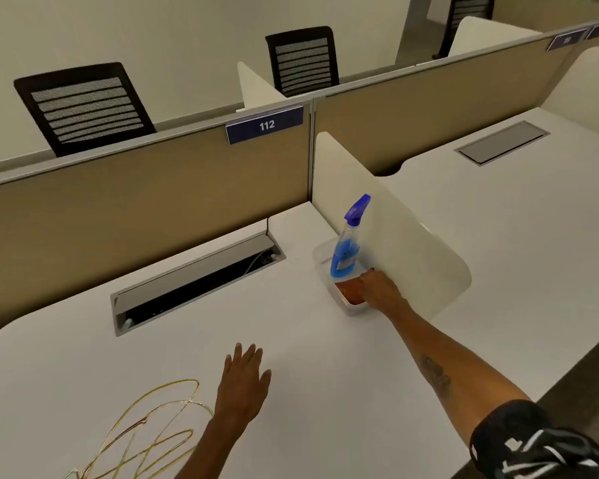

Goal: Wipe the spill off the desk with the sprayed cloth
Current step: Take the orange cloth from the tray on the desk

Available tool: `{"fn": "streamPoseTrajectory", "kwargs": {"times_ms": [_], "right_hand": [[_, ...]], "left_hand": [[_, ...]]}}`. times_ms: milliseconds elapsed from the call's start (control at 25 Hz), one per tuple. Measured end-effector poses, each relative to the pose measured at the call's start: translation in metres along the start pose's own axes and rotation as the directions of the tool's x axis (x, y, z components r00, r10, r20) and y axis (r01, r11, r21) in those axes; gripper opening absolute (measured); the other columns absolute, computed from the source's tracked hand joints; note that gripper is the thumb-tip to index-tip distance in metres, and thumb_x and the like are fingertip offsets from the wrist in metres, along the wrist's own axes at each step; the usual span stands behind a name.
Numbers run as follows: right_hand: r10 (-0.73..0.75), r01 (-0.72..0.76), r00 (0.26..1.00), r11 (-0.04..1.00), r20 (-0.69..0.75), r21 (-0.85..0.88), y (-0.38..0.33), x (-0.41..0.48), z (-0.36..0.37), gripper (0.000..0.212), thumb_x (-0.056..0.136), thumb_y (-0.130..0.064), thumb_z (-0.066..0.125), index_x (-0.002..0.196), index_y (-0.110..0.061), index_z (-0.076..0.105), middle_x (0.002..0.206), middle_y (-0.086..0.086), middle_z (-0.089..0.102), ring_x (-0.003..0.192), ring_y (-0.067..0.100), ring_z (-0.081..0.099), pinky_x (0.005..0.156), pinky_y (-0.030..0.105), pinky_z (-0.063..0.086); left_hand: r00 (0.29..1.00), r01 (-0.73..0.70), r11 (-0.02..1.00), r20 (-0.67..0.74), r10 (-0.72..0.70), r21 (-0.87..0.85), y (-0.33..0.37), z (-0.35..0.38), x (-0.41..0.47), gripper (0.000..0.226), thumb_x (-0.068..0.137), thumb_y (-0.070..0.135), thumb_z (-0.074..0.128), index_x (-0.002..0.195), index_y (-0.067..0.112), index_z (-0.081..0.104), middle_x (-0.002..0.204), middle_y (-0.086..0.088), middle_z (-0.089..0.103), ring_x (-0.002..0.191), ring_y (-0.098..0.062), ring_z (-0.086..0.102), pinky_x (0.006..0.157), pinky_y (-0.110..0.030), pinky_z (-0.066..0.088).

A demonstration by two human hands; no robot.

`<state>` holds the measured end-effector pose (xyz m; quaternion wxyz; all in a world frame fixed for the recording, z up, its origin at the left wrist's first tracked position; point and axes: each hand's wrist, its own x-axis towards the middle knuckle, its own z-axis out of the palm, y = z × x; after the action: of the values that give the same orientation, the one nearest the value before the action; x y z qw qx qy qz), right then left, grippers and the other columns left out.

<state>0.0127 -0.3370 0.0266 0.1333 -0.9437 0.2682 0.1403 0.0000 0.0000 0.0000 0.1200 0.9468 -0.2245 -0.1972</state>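
Note:
An orange cloth [349, 291] lies in a clear plastic tray [320, 252] at the right side of the white desk [291, 340], against the side divider. A spray bottle [347, 242] with blue liquid and a blue trigger head stands in the same tray, behind the cloth. My right hand [381, 290] reaches into the tray with its fingers closed on the cloth. My left hand [244, 382] rests flat on the desk with its fingers spread, holding nothing. I cannot make out a spill on the desk surface.
An open cable trough [194, 281] is set into the desk by the tan back partition [135, 209]. A loop of thin yellow wire [153, 430] lies at the front left. The white side divider [395, 243] bounds the desk on the right. Black chairs stand beyond the partition.

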Motion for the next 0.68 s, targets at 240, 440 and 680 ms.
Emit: {"fn": "streamPoseTrajectory", "kwargs": {"times_ms": [240, 440, 680], "right_hand": [[-0.16, 0.159, 0.973, 0.987, 0.168, 0.022, -0.002, 0.021, 0.003, 0.036, 0.097, -0.021, 0.059, 0.13, -0.009, 0.062, 0.139, 0.012, 0.057, 0.132, 0.033, 0.049, 0.116, 0.038, 0.032], [-0.155, 0.141, 0.975, 0.986, 0.159, 0.093, -0.001, 0.027, 0.008, 0.038, 0.103, -0.034, 0.046, 0.129, -0.011, 0.059, 0.128, 0.004, 0.065, 0.124, 0.02, 0.057, 0.119, 0.034, 0.029], [-0.099, 0.093, 0.992, 0.993, 0.079, 0.071, 0.0, 0.027, 0.015, 0.04, 0.106, -0.035, 0.036, 0.122, -0.009, 0.061, 0.123, 0.008, 0.068, 0.118, 0.022, 0.06, 0.117, 0.034, 0.03]], "left_hand": [[1.0, 0.012, 1.0, 0.024, -0.013, 0.014, -0.003, 0.01, 0.012, 0.054, 0.107, 0.036, 0.033, 0.157, 0.017, 0.023, 0.168, -0.001, 0.016, 0.156, -0.022, -0.001, 0.125, -0.035, -0.001], [1.0, -0.009, 0.999, -0.005, 0.009, -0.041, 0.0, 0.011, 0.023, 0.053, 0.107, 0.032, 0.035, 0.156, 0.015, 0.026, 0.167, -0.002, 0.019, 0.156, -0.021, 0.001, 0.125, -0.034, 0.0], [1.0, 0.003, 0.996, 0.01, -0.002, -0.088, -0.003, 0.013, 0.024, 0.052, 0.107, 0.032, 0.037, 0.156, 0.016, 0.028, 0.167, -0.001, 0.02, 0.156, -0.02, 0.001, 0.125, -0.034, 0.002]]}}
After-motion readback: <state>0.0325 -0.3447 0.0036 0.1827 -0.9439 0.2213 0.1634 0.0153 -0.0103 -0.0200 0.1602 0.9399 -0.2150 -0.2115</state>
